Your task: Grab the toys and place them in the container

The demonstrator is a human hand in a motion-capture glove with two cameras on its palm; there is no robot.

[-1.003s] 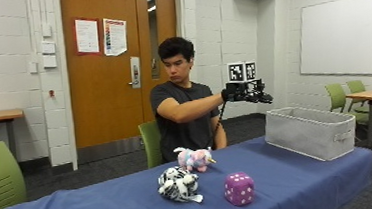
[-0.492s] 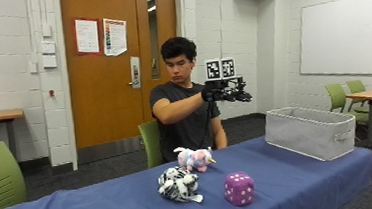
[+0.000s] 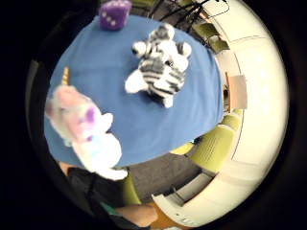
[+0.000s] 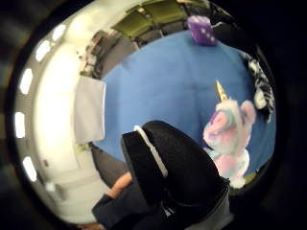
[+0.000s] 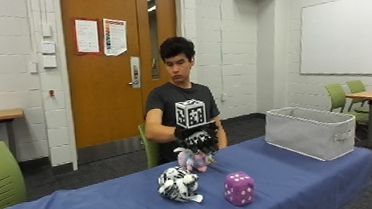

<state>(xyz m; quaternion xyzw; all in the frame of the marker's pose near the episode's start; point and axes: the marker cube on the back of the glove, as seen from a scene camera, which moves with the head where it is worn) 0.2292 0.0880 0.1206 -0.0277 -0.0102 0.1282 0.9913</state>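
Fingers [image 5: 201, 144] of the gloved right hand [image 5: 196, 138] hang spread and relaxed just above the pink unicorn [image 5: 194, 160], gripping nothing that I can see. That unicorn stands on the blue-covered counter [image 5: 299, 186], with the zebra [image 5: 178, 185] and the purple die [image 5: 238, 188] nearer the front edge. Well off to one side sits the grey container [image 5: 309, 132]. From the thumb-side palm camera the unicorn's golden horn shows plainly, which the outside view hides; the little-finger camera looks down on the zebra's striped back.
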